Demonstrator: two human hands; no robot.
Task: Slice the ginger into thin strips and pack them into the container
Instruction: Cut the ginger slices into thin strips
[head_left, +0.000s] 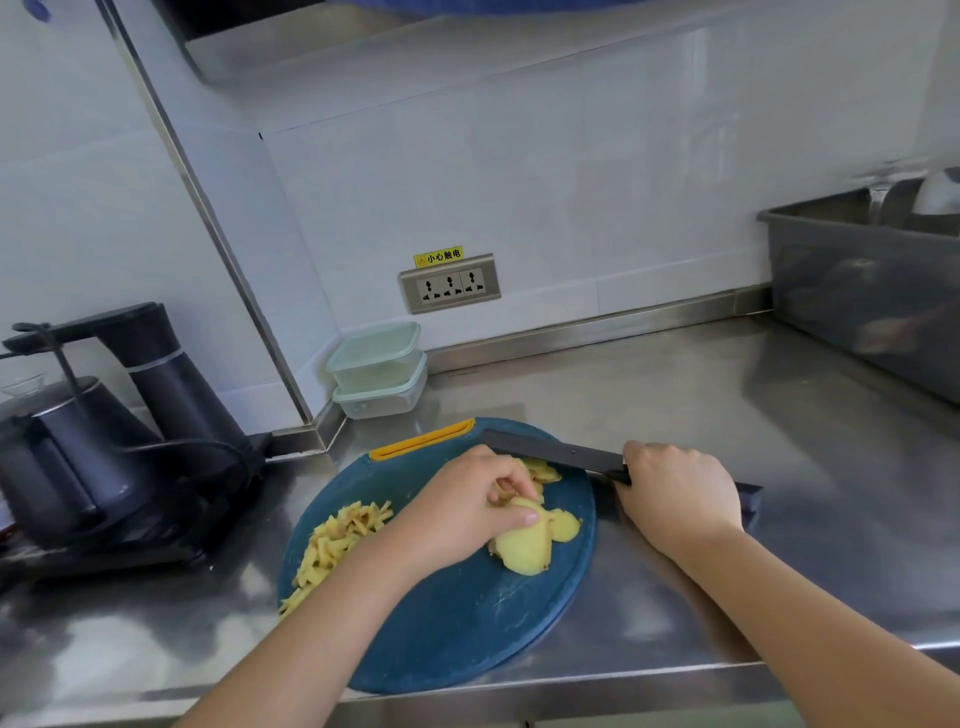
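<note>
Two hands work over a round blue cutting board (467, 623), whose near rim reaches the front edge of the steel counter (727, 415). Along the board's left rim lies a heap of cut strips (332, 545), the nearest of them at the very rim. Right of the board's centre, the left hand (467, 514) grips the peeled ginger piece (522, 551), fingers curled over its far end and thumb laid along its side. One round slice (563, 525) rests against the piece on its right. Beyond, at the board's far right rim, the right hand (675, 493) is closed round the handle of the knife (550, 451). Its dark blade runs leftward across the far part of the board, above a few more slices; whether the edge touches them cannot be told. In the counter's far left corner stand two lidded containers (376, 369), stacked and well apart from the board. A dark kettle (67, 457) stands towards the left end. Probable hazards: the curled fingertips lie near the blade, so a rounded, moist piece that rolls under pressure could bring them beneath the edge. Strips at the left rim may spill onto the counter if brushed by the forearm. A board set this close to the front edge may shift under a hard cut.
</note>
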